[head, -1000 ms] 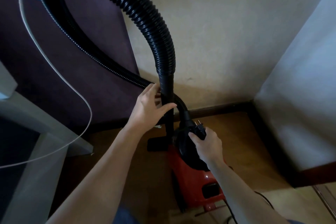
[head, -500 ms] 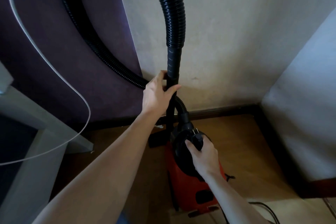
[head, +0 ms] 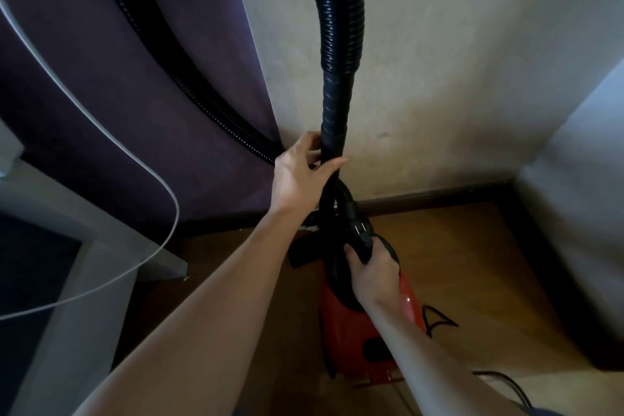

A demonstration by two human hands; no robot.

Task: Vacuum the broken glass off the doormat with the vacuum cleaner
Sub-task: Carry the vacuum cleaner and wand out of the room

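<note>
A red vacuum cleaner [head: 344,341] stands on the wooden floor near the wall corner. Its black ribbed hose [head: 337,17] rises out of view at the top and loops back down along the purple panel. My left hand [head: 297,176] grips the smooth black tube [head: 332,118] just below the ribbed part. My right hand [head: 374,270] grips the black power plug [head: 363,241], its prongs pointing up, above the vacuum's dark top. The black floor nozzle [head: 304,253] rests on the floor behind the body. No doormat or glass is in view.
A purple panel [head: 118,118] leans on the beige wall at left. A white cable [head: 158,186] curves over a grey ledge [head: 87,223]. A black cord [head: 506,385] lies on the floor at lower right. A white wall [head: 580,206] closes the right side.
My left hand has closed round the tube and the tube has come up and nearer the camera. The right hand keeps its grip on the plug above the vacuum.
</note>
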